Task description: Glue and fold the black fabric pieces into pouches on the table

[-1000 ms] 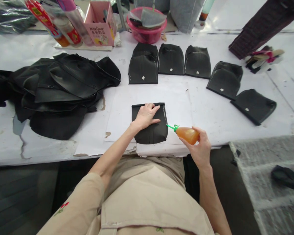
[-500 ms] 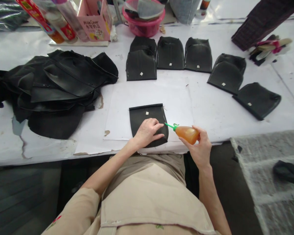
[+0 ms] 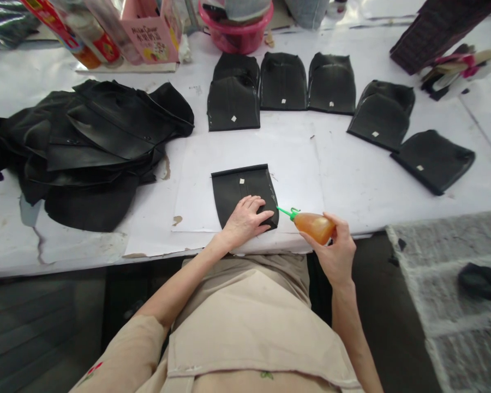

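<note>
A black leather-like panel [image 3: 229, 195] lies flat on white paper before me. It bears a small pale square sticker, a folded strip along its far edge and shiny marks along its right edge. My left hand [image 3: 247, 218] rests on its near part, fingers stretched out and thumb apart. In my right hand [image 3: 337, 248] is a squeeze bottle [image 3: 313, 226] of orange-brown liquid, tilted with its green nozzle pointing left. The nozzle tip is at the panel's right edge; whether it touches I cannot tell.
Several similar black panels [image 3: 284, 82] lie in an arc across the back and right. A heap of black pieces [image 3: 102, 147] covers the left. Behind stand a pink box [image 3: 151, 35], bottles [image 3: 94, 41] and a pink basin [image 3: 237, 30]. Grey-white material [image 3: 454, 284] lies at lower right.
The panel has shifted slightly away from me, with my left hand moving a little forward too. The nozzle tip is now nearer the panel's near end along its right edge.
</note>
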A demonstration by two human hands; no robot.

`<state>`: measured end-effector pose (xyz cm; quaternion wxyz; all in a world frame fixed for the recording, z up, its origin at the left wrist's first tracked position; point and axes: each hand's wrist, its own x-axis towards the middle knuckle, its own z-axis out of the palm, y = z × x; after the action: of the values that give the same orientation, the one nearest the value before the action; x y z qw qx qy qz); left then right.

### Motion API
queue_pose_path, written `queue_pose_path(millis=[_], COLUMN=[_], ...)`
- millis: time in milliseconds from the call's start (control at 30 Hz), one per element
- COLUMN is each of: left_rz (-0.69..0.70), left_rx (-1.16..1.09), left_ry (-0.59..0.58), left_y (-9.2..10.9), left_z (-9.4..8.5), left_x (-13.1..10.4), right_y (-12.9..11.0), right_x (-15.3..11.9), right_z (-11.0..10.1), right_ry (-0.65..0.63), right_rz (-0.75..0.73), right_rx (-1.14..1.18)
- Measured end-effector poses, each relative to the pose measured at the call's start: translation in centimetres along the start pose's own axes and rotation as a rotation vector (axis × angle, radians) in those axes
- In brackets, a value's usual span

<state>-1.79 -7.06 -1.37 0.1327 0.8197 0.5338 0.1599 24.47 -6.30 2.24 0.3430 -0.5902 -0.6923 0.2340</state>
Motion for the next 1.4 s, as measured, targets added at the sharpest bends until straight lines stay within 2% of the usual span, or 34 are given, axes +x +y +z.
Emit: queue_pose_path(millis=[1067, 1400], left_rz=[0.02, -0.002], left_rx=[-0.044, -0.058], left_ry=[0.023, 0.018], left_y=[-0.5, -0.4], left_z=[0.8, 0.6], left_x=[-0.1, 0.1], right_y=[0.3, 1.9], right_x=[-3.0, -2.9], right_z=[-1.3, -1.8], right_ry=[-0.034, -0.102], right_rz=[0.105, 0.196], right_rx=[0.045, 0.172])
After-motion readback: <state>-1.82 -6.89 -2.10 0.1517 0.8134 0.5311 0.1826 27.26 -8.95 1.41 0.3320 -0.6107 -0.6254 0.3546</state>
